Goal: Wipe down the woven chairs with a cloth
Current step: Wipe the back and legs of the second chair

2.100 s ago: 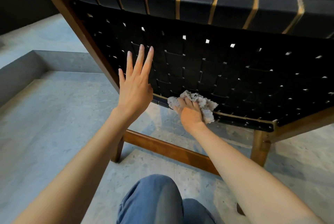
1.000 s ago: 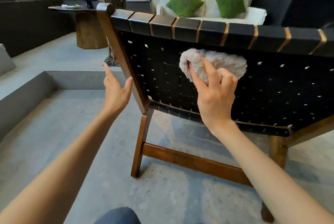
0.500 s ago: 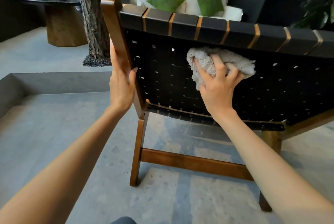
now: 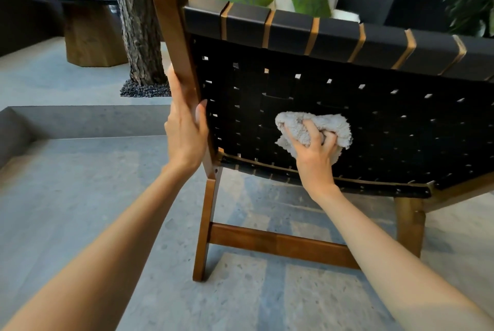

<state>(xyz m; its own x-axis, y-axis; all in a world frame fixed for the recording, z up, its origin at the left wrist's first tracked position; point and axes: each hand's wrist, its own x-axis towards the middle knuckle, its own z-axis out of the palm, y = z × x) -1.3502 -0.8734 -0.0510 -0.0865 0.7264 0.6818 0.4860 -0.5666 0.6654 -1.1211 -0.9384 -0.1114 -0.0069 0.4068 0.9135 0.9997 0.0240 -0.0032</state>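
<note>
Left hand (image 4: 185,133) grips chair (image 4: 401,122) side post (image 4: 173,36), thumb along its inner edge. Right hand (image 4: 316,157), at 3 o'clock from it, clutches bunched cloth (image 4: 334,127) pressed against lower woven back.

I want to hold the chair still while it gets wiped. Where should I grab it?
On the chair, probably the wooden side post, coming from the outer left side, where the left hand grips it. It is bare, narrow and stiff, so fingers wrap round its edge. The black webbing is flat, and the right hand presses the cloth there.
</note>
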